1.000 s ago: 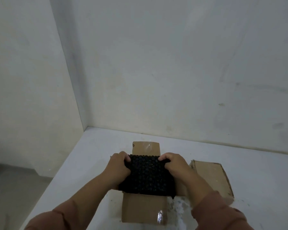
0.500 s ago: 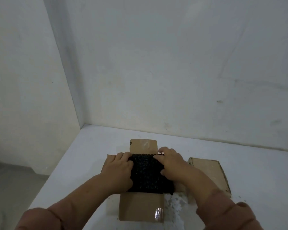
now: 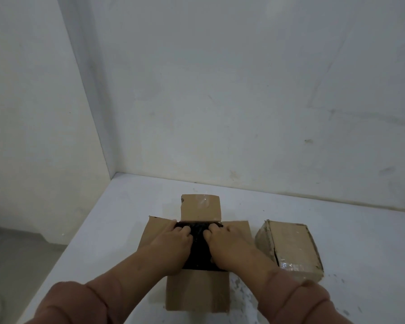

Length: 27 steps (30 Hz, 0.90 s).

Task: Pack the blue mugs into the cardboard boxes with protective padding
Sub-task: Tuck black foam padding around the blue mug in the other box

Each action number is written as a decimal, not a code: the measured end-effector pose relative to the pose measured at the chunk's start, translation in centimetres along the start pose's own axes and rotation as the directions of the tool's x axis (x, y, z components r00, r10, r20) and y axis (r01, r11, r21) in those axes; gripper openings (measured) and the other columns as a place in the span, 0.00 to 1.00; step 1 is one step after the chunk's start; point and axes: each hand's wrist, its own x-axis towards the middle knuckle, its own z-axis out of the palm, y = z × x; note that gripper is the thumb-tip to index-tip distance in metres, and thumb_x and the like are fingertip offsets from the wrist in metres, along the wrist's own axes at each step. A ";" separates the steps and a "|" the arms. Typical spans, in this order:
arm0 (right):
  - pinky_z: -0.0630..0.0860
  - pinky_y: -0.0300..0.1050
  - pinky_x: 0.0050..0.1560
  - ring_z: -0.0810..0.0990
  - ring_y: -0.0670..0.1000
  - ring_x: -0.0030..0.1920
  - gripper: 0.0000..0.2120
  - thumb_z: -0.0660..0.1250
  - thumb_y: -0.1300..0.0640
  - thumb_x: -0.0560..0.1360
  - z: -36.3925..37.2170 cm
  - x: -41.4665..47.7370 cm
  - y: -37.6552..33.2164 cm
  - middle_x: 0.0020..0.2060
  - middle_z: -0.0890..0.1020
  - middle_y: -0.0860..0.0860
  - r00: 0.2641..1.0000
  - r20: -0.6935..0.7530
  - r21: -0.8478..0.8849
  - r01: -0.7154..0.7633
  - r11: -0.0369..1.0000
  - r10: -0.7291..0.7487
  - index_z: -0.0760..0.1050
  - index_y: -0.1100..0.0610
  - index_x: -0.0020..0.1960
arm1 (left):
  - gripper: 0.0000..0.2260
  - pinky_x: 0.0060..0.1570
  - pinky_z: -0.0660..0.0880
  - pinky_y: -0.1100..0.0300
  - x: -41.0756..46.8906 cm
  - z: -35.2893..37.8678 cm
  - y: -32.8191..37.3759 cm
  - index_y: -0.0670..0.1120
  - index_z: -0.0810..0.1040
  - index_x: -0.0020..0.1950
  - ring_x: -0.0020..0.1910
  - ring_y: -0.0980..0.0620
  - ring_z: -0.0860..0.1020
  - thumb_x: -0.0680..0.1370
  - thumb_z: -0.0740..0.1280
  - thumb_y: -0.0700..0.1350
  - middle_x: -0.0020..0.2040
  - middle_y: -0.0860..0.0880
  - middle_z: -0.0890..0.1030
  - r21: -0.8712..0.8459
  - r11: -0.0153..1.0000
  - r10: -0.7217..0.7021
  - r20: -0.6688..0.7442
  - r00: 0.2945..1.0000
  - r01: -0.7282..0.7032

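Head camera shows me the black bubble padding [image 3: 198, 251] lying in the mouth of the open cardboard box [image 3: 197, 291], in the middle of the white table [image 3: 117, 230]. What is under the padding is hidden from me.

Both hands lie on top of the padding, side by side. The left hand [image 3: 171, 246] has its fingers [image 3: 185, 230] bent, with the tips pushed down into the padding near its far edge. The right hand [image 3: 229, 246] does the same, its fingers [image 3: 214, 229] curled onto the padding close to the left ones. I cannot see the thumbs.

The four flaps of the box are spread out flat: the far flap [image 3: 200, 208] points to the wall [image 3: 243, 90], and the near flap points to me. Just beside the box on the right stands a second cardboard box [image 3: 290, 246], closed, with shiny tape on its near edge. Pink-brown sleeves [image 3: 80, 300] cover both forearms.
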 end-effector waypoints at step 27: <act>0.67 0.52 0.63 0.66 0.57 0.65 0.32 0.66 0.53 0.72 -1.4 -0.4 -0.3 0.68 0.66 0.55 1.000 -0.015 0.189 -0.014 0.982 0.017 0.58 0.56 0.72 | 0.20 0.58 0.67 0.57 0.1 -1.1 -0.1 0.45 0.67 0.66 0.57 0.46 0.72 0.75 0.65 0.48 0.64 0.44 0.70 -0.267 0.960 -0.101 -0.054 0.993 0.083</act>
